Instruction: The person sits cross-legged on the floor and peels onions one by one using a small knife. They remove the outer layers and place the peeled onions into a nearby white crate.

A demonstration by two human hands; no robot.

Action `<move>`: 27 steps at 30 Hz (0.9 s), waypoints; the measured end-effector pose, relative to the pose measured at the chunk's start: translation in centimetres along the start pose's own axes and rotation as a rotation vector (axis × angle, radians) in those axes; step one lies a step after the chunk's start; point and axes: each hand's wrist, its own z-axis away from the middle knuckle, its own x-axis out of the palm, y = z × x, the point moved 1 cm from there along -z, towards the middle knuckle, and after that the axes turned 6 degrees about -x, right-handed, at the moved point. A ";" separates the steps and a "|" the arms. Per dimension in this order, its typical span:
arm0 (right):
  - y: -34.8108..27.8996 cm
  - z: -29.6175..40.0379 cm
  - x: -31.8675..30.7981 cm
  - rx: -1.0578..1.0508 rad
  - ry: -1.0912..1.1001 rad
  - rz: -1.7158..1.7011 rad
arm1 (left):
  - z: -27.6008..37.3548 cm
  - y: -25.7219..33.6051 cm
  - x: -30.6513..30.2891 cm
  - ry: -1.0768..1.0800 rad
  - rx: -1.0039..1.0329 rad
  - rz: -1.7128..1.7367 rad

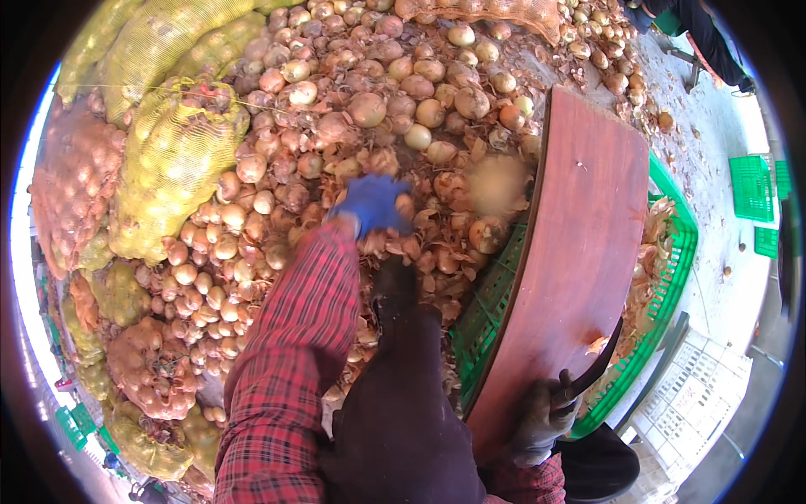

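My left hand [373,205], in a blue glove, is blurred over the heap of onions [428,113] and loose skins. An onion shows at its fingers; whether they grip it is unclear. To its right a pale onion [497,186] is strongly blurred, beside the reddish-brown wooden board [582,214]. The board lies across a green plastic crate [677,277] with onion skins in it. At the board's near end my right hand [541,412], in a dark grey glove, holds a knife [595,372], its dark blade pointing up and away.
Yellow mesh sacks [182,164] and orange mesh sacks [151,365] of onions line the left. Another orange sack [485,16] lies at the far side. A white crate [692,384] stands at right, green crates [751,189] beyond. A person [711,44] is at the upper right.
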 end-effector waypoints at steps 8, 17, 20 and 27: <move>-0.1 0.0 -0.6 0.117 -0.072 -0.229 | -0.8 -5.8 -6.2 0.462 -0.116 0.289; -0.7 -0.2 -1.0 -0.065 -0.051 0.212 | -10.7 -5.5 -7.1 0.361 -0.509 0.058; 1.0 0.0 -1.2 0.001 -0.053 0.207 | -7.5 -8.0 -6.2 0.272 -0.342 0.355; 2.2 1.0 -1.2 -0.001 -0.042 0.237 | 2.6 -12.2 -1.2 -0.183 -0.159 0.488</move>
